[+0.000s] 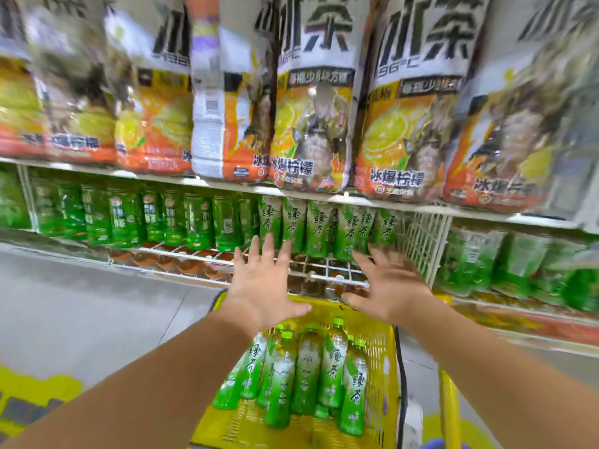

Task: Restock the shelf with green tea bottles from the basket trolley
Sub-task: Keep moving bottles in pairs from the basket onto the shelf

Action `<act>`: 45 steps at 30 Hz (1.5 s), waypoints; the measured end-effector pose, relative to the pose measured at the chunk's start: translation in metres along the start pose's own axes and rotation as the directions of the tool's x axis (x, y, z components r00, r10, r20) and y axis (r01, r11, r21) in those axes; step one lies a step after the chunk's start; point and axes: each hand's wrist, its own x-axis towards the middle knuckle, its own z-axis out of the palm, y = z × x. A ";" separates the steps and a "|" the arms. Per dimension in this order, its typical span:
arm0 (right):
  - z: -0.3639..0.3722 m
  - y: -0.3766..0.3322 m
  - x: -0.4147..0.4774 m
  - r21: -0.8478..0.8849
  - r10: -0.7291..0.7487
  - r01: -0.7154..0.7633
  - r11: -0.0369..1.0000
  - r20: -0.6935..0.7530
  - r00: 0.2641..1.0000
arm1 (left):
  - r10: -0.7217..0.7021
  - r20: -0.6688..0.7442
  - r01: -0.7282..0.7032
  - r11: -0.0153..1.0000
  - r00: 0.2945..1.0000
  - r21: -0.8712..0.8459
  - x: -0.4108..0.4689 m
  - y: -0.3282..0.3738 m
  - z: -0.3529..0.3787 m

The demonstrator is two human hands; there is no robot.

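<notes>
Several green tea bottles (301, 371) with green caps lie in a yellow basket trolley (385, 377) right below me. A row of the same green tea bottles (319, 231) stands on the middle shelf (327, 267), behind its white wire front. My left hand (262, 280) is stretched out with fingers spread, empty, its fingertips close to the shelf bottles. My right hand (389, 283) is also spread and empty, just right of it, over the far rim of the trolley. Neither hand holds a bottle.
Large orange and white iced tea bottles (311, 108) fill the shelf above. Other green bottles (129, 218) stand to the left, and blurred green ones (518, 264) beyond a white wire divider (421, 244) on the right. Grey floor (81, 303) lies to the left.
</notes>
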 end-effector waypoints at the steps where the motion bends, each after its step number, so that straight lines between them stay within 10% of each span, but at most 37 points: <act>1: -0.005 -0.003 -0.008 0.000 0.007 -0.007 1.000 0.003 1.000 | -0.006 0.003 0.006 1.000 1.000 0.009 -0.007 -0.002 -0.005; 45: -0.046 -0.170 -0.300 0.073 0.130 -0.117 0.990 -0.208 0.970 | 0.184 -0.074 -0.173 0.975 0.980 0.140 -0.292 -0.078 -0.095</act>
